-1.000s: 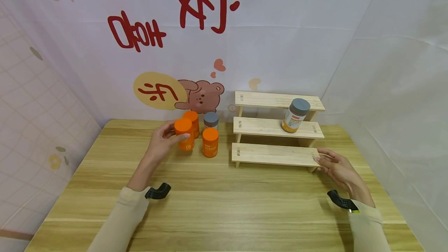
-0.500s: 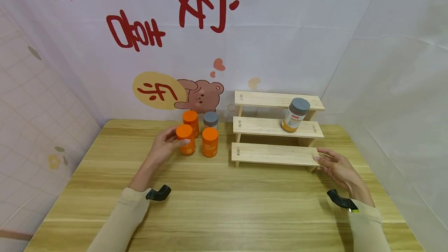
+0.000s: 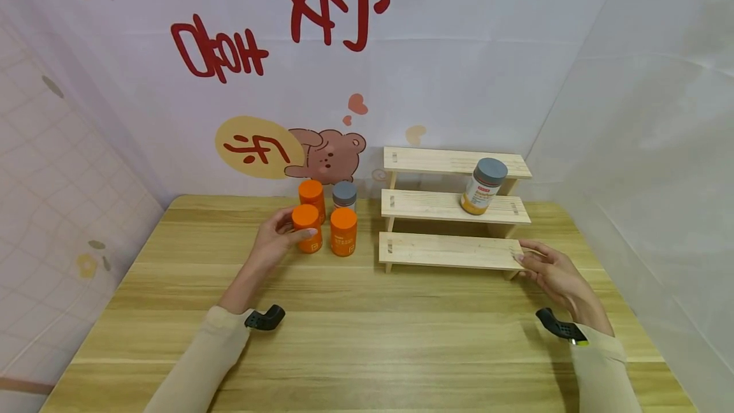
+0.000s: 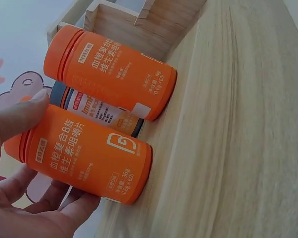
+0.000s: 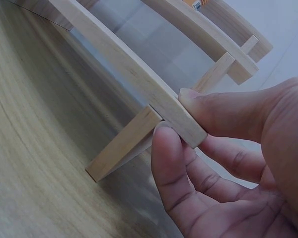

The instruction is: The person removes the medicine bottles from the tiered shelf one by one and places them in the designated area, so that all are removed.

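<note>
My left hand point(image 3: 274, 238) holds an orange supplement bottle point(image 4: 84, 153) between thumb and curled fingers, upright at the table's left-middle. A second orange bottle point(image 3: 343, 232) stands just to its right. Behind them are another orange bottle point(image 3: 311, 194) and a grey-lidded bottle point(image 3: 345, 195), both partly hidden. My right hand point(image 3: 553, 276) pinches the right end of the lowest step of a three-tier wooden rack point(image 3: 450, 251); in the right wrist view, the thumb lies on top of the board point(image 5: 134, 74) and a fingertip below it.
One grey-lidded bottle point(image 3: 483, 186) stands on the rack's middle step, toward the right. A printed cloth backdrop point(image 3: 470, 50) rises behind the wooden table point(image 3: 367, 343), with more cloth along both sides.
My left hand has lowered the orange bottle and shifted it slightly right, closer to the neighbouring orange one. The right hand keeps its grip on the rack. The head view has tilted slightly.
</note>
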The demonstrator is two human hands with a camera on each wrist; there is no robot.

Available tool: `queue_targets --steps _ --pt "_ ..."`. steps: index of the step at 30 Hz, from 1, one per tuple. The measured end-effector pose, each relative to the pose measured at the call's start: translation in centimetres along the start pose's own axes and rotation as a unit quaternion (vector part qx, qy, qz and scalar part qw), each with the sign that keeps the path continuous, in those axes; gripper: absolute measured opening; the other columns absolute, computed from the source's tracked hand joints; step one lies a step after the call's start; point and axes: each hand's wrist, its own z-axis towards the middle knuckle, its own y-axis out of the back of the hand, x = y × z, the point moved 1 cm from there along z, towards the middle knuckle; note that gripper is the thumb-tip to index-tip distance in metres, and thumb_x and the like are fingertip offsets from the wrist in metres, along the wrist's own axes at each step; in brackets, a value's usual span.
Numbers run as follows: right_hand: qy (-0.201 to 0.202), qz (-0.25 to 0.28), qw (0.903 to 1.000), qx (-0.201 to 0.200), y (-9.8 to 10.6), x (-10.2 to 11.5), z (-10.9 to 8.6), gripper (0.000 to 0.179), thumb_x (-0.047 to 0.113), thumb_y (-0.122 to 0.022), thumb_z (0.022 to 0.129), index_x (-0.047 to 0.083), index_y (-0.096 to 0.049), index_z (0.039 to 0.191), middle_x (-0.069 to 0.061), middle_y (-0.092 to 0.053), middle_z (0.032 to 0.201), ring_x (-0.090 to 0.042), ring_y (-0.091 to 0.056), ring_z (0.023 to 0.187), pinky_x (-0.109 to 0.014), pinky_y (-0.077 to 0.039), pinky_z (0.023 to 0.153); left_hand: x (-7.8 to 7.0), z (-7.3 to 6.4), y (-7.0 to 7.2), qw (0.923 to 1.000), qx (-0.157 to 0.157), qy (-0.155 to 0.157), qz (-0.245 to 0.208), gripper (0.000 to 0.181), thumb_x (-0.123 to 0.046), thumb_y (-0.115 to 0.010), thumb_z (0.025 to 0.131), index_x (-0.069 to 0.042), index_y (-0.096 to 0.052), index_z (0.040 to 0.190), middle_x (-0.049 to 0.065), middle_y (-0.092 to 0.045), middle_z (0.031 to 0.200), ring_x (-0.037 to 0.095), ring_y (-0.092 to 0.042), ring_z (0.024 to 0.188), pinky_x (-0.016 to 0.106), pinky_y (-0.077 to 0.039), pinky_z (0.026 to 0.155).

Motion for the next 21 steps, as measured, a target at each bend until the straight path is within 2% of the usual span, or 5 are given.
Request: queue_targets --steps 5,14,21 --pt "0.003 -0.012 0.9999 -0.001 0.1 0.0 -0.1 0.065 0.019 -0.064 0.103 0.004 -0.029 0.156 0.007 -0.062 0.110 -0.005 -0.063 0.094 -0.024 -0.059 0.082 0.1 0.2 -0.3 0.9999 -0.003 -0.002 0.012 0.069 -0.021 -0.084 0.088 -0.009 -0.050 0.147 0.013 -0.051 0.149 0.031 -0.049 0.138 0.046 -0.036 0.123" --pt "0.005 0.012 0.9999 0.002 -0.2 -0.1 0.1 0.055 0.016 -0.064 0.103 0.009 -0.037 0.150 0.007 -0.064 0.108 -0.006 -0.063 0.094 -0.024 -0.059 0.081 -0.3 0.0 -0.4 0.9993 -0.002 0.006 0.036 0.070 -0.021 -0.082 0.089 -0.010 -0.047 0.149 0.014 -0.050 0.149 0.033 -0.047 0.139 0.050 -0.036 0.121" --pt "0.011 0.019 0.9997 0.005 -0.2 0.0 0.0 0.049 0.013 -0.063 0.103 0.010 -0.039 0.146 0.006 -0.064 0.107 -0.006 -0.064 0.094 -0.023 -0.059 0.081 -1.2 -0.4 0.0 0.9967 0.018 -0.015 0.078 0.073 -0.031 -0.082 0.090 -0.011 -0.045 0.150 0.014 -0.048 0.149 0.035 -0.047 0.138 0.052 -0.042 0.116"
